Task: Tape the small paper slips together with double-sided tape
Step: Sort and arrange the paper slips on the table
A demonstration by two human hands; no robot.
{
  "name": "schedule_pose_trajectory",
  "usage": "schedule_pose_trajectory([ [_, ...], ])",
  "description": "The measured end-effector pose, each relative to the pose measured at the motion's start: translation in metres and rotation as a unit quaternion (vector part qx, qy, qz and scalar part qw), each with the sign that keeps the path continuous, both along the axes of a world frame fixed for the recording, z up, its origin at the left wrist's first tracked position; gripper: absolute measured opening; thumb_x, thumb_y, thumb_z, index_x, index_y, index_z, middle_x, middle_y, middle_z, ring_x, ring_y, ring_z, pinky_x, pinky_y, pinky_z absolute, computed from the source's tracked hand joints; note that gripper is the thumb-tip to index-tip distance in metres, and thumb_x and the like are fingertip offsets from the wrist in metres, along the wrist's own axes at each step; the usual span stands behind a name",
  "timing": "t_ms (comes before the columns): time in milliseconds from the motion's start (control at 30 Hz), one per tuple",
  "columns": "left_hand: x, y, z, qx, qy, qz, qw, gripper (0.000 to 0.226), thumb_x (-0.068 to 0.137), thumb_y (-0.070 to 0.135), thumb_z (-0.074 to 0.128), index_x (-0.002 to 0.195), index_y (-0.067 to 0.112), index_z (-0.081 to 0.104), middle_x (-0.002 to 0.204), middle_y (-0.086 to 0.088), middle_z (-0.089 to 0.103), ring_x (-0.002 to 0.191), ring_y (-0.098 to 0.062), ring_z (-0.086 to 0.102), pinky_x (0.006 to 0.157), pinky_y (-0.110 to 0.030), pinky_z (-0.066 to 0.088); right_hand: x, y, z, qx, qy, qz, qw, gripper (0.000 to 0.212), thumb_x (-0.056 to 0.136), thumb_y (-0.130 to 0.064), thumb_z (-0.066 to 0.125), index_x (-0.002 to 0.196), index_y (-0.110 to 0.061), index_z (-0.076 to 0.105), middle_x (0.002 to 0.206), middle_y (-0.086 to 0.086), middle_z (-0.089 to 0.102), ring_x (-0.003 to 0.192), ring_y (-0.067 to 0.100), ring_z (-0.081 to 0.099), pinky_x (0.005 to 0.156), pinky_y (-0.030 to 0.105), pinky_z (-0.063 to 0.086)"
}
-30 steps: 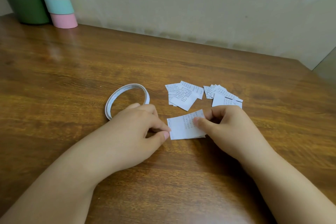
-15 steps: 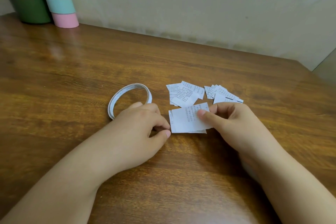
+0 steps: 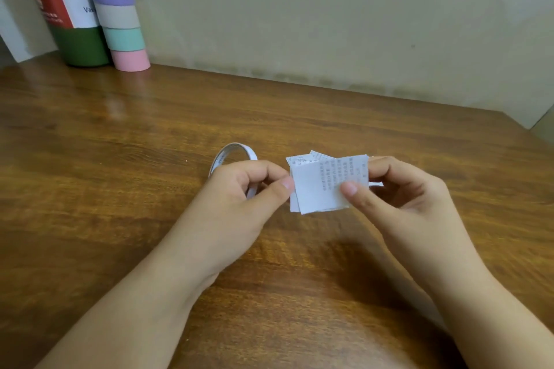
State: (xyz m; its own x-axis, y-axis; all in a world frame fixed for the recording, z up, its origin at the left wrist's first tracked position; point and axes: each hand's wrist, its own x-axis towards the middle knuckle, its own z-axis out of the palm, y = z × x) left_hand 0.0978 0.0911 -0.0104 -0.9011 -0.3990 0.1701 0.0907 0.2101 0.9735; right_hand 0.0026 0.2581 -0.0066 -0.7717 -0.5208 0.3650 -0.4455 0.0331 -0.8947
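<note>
Paper slips (image 3: 317, 189), printed, held above wooden table (image 3: 120, 189) just right of tape roll (image 3: 227, 153). Right hand (image 3: 398, 189) pinching slips' right side, thumb in front. Left hand (image 3: 239, 195) curled, thumb tip touching slips' left edge. Green bottle (image 3: 72, 9), striped tube (image 3: 120, 18) far behind roll.

Bare wooden table (image 3: 329, 117) lies open between the hands and the wall. A green bottle (image 3: 69, 24) and striped tube (image 3: 120, 18) block the far-left corner.
</note>
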Motion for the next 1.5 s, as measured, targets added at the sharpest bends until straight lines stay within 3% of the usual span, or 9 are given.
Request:
schedule_pose_trajectory([
  [100, 0.001, 0.000, 0.002, 0.018, 0.003, 0.002, 1.000, 0.016, 0.088, 0.022, 0.059, 0.078, 0.016, 0.071, 0.083, -0.023, 0.061, 0.074, -0.012, 0.049, 0.074, -0.025, 0.039, -0.001, 0.000, -0.002, 0.032, 0.056, 0.001, 0.998, 0.017, 0.073, -0.032, 0.077, 0.087, -0.026, 0.069, 0.086, 0.001, 0.069, 0.079, 0.031, 0.056, 0.076, 0.040, 0.048],
  [233, 0.000, 0.001, 0.004, 0.045, 0.020, 0.031, 0.998, 0.021, 0.089, 0.016, 0.058, 0.070, 0.014, 0.067, 0.060, 0.007, 0.050, 0.056, 0.003, 0.040, 0.053, -0.006, 0.034, 0.002, -0.001, 0.000, 0.020, 0.092, 0.031, 0.995, 0.009, 0.075, -0.032, 0.073, 0.078, -0.027, 0.067, 0.079, -0.009, 0.068, 0.076, 0.017, 0.059, 0.073, 0.029, 0.046],
  [333, -0.003, -0.001, 0.001, 0.058, 0.043, 0.082, 0.994, 0.023, 0.090, 0.015, 0.057, 0.069, 0.014, 0.067, 0.055, 0.014, 0.054, 0.053, 0.004, 0.045, 0.052, -0.006, 0.035, 0.003, 0.004, 0.007, -0.060, 0.061, 0.070, 0.994, 0.009, 0.074, -0.028, 0.077, 0.074, -0.027, 0.068, 0.077, -0.011, 0.067, 0.073, 0.005, 0.057, 0.070, 0.012, 0.043],
  [433, -0.005, -0.001, -0.001, 0.049, 0.063, 0.112, 0.990, 0.019, 0.088, 0.019, 0.060, 0.073, 0.019, 0.071, 0.065, 0.004, 0.066, 0.061, -0.001, 0.054, 0.060, -0.013, 0.042, 0.004, 0.005, 0.013, -0.098, -0.005, 0.092, 0.991, 0.020, 0.074, -0.043, 0.075, 0.076, -0.024, 0.073, 0.096, -0.011, 0.065, 0.088, 0.005, 0.059, 0.076, 0.014, 0.046],
  [567, -0.003, 0.003, -0.001, -0.038, 0.059, 0.111, 0.991, 0.016, 0.086, 0.021, 0.062, 0.074, 0.028, 0.070, 0.059, 0.005, 0.060, 0.054, -0.006, 0.045, 0.052, -0.015, 0.038, 0.010, -0.002, 0.014, -0.078, -0.122, 0.071, 0.987, 0.013, 0.073, -0.021, 0.068, 0.077, -0.011, 0.076, 0.111, -0.008, 0.066, 0.087, -0.002, 0.065, 0.068, 0.008, 0.047],
  [1000, -0.003, 0.007, -0.004, -0.035, 0.042, 0.014, 0.998, 0.022, 0.080, 0.036, 0.057, 0.080, 0.017, 0.068, 0.078, -0.026, 0.060, 0.065, -0.019, 0.045, 0.063, -0.032, 0.038, 0.017, -0.006, 0.020, 0.025, -0.138, -0.017, 0.990, 0.021, 0.081, -0.020, 0.069, 0.061, -0.014, 0.069, 0.063, -0.004, 0.068, 0.051, 0.001, 0.055, 0.048, 0.009, 0.039],
  [1267, -0.003, 0.006, -0.004, -0.037, 0.039, 0.011, 0.998, 0.022, 0.081, 0.036, 0.055, 0.082, 0.018, 0.068, 0.081, -0.028, 0.060, 0.068, -0.020, 0.046, 0.065, -0.036, 0.039, 0.016, -0.005, 0.017, 0.028, -0.118, -0.029, 0.992, 0.017, 0.081, -0.021, 0.069, 0.071, -0.009, 0.072, 0.067, 0.000, 0.071, 0.056, 0.003, 0.058, 0.051, 0.011, 0.042],
  [1400, -0.002, 0.007, -0.004, -0.047, 0.034, 0.017, 0.998, 0.023, 0.081, 0.037, 0.054, 0.084, 0.019, 0.069, 0.085, -0.026, 0.063, 0.068, -0.024, 0.050, 0.065, -0.051, 0.047, 0.015, -0.004, 0.015, 0.041, -0.099, -0.034, 0.994, 0.017, 0.080, -0.025, 0.070, 0.075, -0.009, 0.072, 0.075, 0.006, 0.072, 0.063, 0.009, 0.061, 0.056, 0.017, 0.044],
  [1500, -0.002, 0.008, -0.004, -0.054, 0.046, 0.031, 0.997, 0.017, 0.082, 0.035, 0.058, 0.082, 0.022, 0.068, 0.074, -0.013, 0.064, 0.065, -0.023, 0.051, 0.064, -0.035, 0.047, 0.014, -0.004, 0.015, 0.050, -0.085, -0.037, 0.994, 0.020, 0.080, -0.027, 0.069, 0.076, -0.007, 0.072, 0.077, 0.010, 0.071, 0.066, 0.014, 0.061, 0.060, 0.022, 0.044],
])
